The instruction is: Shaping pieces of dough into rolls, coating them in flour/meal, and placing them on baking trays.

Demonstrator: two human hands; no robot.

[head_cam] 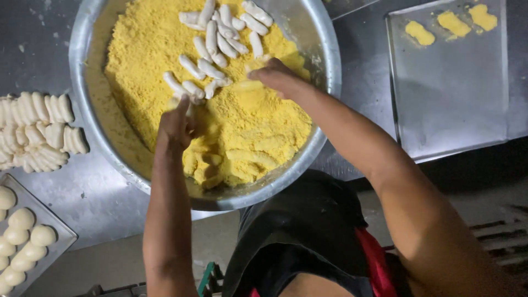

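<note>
Pale, finger-shaped dough pieces (212, 52) are scattered on yellow crumbs (148, 49), just beyond the left hand (177, 125) and right hand (278, 77); whether either is closed cannot be told.

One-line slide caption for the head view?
Both hands, left hand and right hand, work white dough sticks into yellow crumbs in a wide metal bowl.

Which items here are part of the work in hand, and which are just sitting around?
In use:
- left hand
- right hand
- metal bowl
- yellow crumbs
- white dough sticks

Sitting around:
- steel tray with three coated pieces
- stacked plain sticks
- tray of round dough balls
</note>
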